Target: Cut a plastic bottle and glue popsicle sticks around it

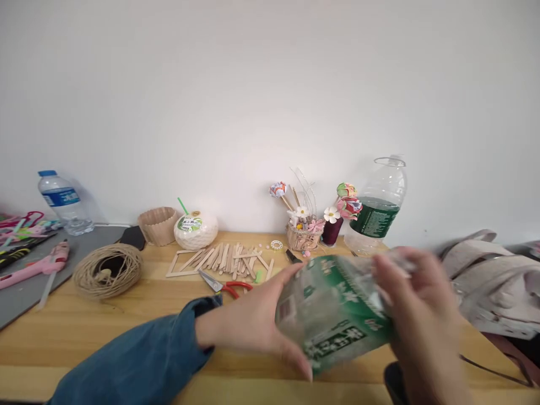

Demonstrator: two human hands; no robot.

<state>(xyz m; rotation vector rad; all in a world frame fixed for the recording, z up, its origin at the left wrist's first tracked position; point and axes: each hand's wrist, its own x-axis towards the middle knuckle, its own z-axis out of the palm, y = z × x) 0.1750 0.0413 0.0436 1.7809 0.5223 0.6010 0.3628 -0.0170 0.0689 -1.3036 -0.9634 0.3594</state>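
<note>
A clear plastic package with green print (337,309) is tilted in front of me above the table; whether it is a bag or a cut bottle I cannot tell. My left hand (270,323) is wrapped around its left end, thumb below. At its upper right end my right hand (422,304) grips crinkled clear plastic, blurred by motion. Just beyond my left hand lie scissors (223,286) with red handles. Behind them is a pile of wooden craft sticks (230,260), some joined into a frame.
Twine coil (107,271), pink glue gun (37,267) and small water bottle (65,202) are to the left. Along the wall stand a brown paper cup (158,226), a coconut (196,232), a flower basket (304,235) and a large bottle (377,211). A pale bag (498,275) lies right.
</note>
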